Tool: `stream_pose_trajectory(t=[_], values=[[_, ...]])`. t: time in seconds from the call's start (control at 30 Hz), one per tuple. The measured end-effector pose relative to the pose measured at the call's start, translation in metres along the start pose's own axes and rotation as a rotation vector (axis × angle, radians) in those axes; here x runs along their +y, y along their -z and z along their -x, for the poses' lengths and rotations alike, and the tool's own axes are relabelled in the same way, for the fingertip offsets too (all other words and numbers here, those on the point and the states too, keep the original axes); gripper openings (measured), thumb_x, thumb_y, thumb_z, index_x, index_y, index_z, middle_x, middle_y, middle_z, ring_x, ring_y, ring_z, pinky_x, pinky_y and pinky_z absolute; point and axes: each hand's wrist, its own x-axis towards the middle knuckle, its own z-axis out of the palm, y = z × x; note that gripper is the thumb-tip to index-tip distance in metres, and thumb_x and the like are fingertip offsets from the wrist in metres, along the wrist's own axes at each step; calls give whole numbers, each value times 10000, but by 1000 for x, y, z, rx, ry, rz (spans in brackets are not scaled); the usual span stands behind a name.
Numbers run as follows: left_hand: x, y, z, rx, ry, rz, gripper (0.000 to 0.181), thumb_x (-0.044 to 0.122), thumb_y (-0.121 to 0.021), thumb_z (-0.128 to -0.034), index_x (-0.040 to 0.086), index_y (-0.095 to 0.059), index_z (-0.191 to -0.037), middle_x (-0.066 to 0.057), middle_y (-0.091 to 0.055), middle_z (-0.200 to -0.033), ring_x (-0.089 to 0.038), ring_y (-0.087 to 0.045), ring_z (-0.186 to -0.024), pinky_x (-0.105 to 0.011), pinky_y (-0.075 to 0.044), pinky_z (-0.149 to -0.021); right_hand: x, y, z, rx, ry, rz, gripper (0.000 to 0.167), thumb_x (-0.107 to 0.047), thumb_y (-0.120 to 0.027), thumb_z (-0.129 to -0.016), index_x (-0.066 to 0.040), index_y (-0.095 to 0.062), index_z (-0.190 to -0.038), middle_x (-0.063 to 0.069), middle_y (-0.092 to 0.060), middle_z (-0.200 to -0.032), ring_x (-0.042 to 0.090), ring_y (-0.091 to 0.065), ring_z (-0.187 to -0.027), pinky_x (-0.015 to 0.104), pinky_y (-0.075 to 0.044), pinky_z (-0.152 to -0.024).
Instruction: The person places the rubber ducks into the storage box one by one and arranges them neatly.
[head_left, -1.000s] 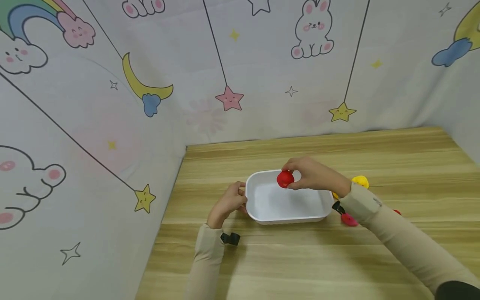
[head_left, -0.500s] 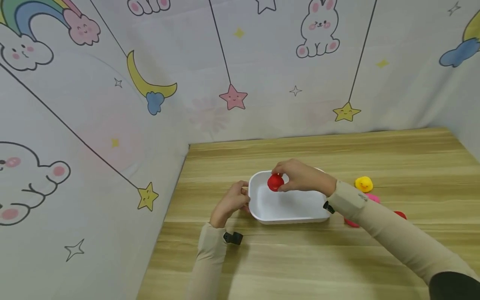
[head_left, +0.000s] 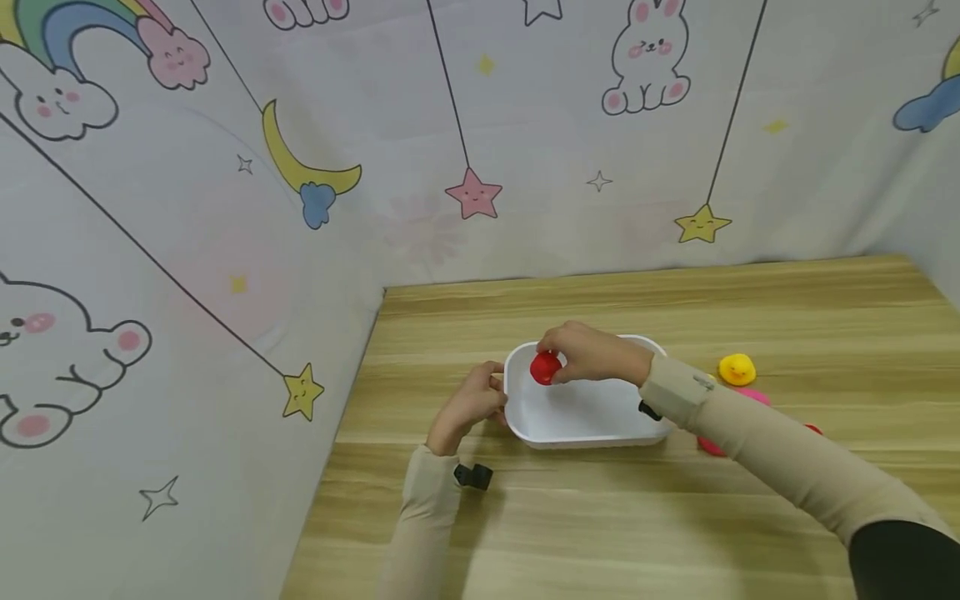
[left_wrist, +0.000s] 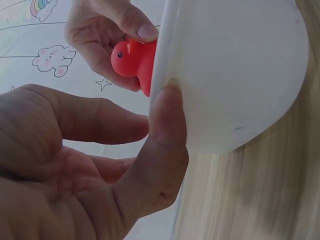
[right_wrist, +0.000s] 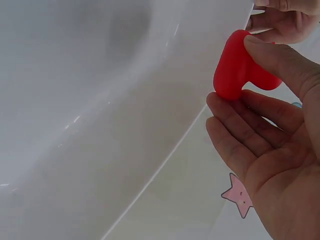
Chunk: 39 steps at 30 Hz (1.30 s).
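Note:
Between the thumb and fingers of my right hand is a red rubber duck, pinched over the left part of a white plastic basin. The left wrist view shows the duck's head and eye above the rim. In the right wrist view the thumb lies on one side of the duck, fingertips on the other. My left hand grips the basin's left end. Up close, one of its fingers lies along the outer wall, with another digit at the rim.
On the wooden table, a yellow rubber duck stands right of the basin. Pink and red toys lie there too, partly hidden by my right sleeve. A patterned cloth hangs behind the table.
My right hand has carried the red rubber duck leftward over the basin, toward its left end. The left hand keeps its grip on the basin. The head view has shifted slightly.

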Motion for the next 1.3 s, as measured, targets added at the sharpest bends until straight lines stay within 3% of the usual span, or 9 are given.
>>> stream_pose_trajectory(t=[0.37, 0.67, 0.97, 1.13, 1.3], values=[[1, -2, 0, -35, -12, 24, 572, -160, -472, -798, -194, -371, -1359, -345, -543, -1017, -225, -578, -622, -352, -616, -525, 11, -22, -12, -48, -42, 21, 297, -66, -842, -798, 24, -713, -1050, 50, -682, -918, 207, -618, -847, 293, -576, -779], [-1, -3, -2, -31, -4, 10, 570, -161, -477, -803, -187, -383, -1364, -344, -540, -1029, -234, -584, -626, -411, -635, -562, 19, -36, -16, -77, -71, 2, 221, -36, -830, -790, -16, -700, -968, -4, -642, -838, 154, -564, -778, 253, -544, -717], [3, 0, -1, -25, -4, 8, 573, -160, -478, -792, -179, -397, -1359, -293, -542, -989, -206, -572, -613, -429, -637, -569, 23, -48, -20, -22, -80, 26, 233, 56, -706, -821, 32, -720, -1052, 125, -720, -1004, 241, -659, -888, 395, -604, -847], [4, 1, 0, -14, 12, 13, 583, -165, -481, -795, -169, -400, -1372, -306, -537, -1010, -204, -570, -611, -413, -636, -566, 19, -51, -19, -19, -46, 35, 308, 51, -743, -798, 25, -710, -1103, 134, -702, -1075, 225, -647, -935, 370, -593, -876], [3, 1, 0, -14, 8, 15, 585, -168, -486, -788, -171, -398, -1366, -285, -540, -990, -201, -569, -606, -428, -638, -571, 16, -51, -17, 0, 50, 58, 287, -50, -840, -777, -2, -720, -1033, 74, -677, -968, 172, -607, -852, 283, -577, -781]])
